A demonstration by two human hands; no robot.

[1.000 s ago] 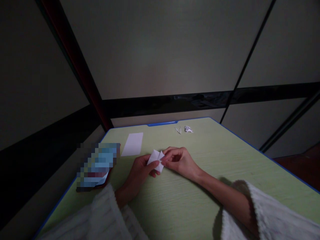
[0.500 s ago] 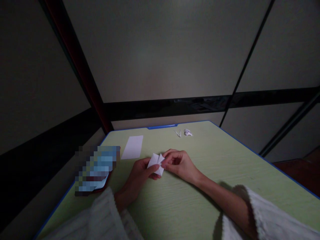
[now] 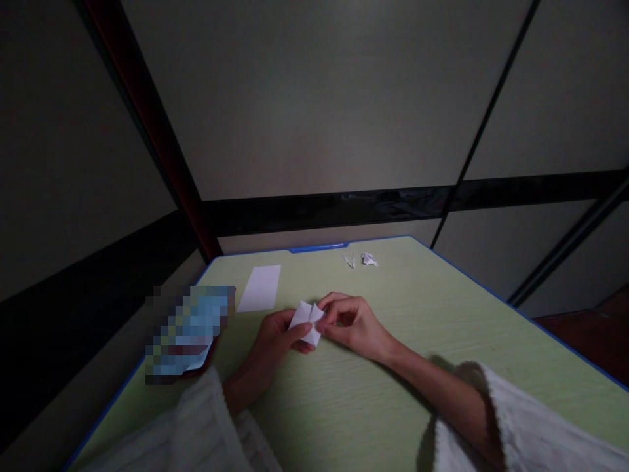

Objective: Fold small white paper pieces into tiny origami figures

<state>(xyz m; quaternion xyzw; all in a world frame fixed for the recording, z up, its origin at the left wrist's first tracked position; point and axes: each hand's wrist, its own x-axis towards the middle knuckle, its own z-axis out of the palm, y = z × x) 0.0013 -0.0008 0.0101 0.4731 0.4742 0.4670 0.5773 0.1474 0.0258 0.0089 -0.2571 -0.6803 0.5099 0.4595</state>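
Note:
A small piece of folded white paper point(image 3: 303, 316) with pointed flaps is held just above the table, between my two hands. My left hand point(image 3: 280, 333) grips it from the left, thumb on top and fingers beneath. At its right edge, the thumb and fingertips of my right hand point(image 3: 351, 321) pinch a flap. The right fingertips partly cover that side of the paper. Beyond my hands, a flat white sheet of paper point(image 3: 259, 288) lies on the table to the left.
The light green table point(image 3: 442, 328) has a blue rim. Near its far edge lie a small folded paper figure point(image 3: 369, 259) and thin white strips point(image 3: 349, 261). A pixelated, dark-edged object point(image 3: 196, 334) rests at the left. Wall panels point(image 3: 314, 118) stand behind the table.
Almost nothing differs. Both hands keep their grip on the folded paper, and the whole view has shifted very slightly.

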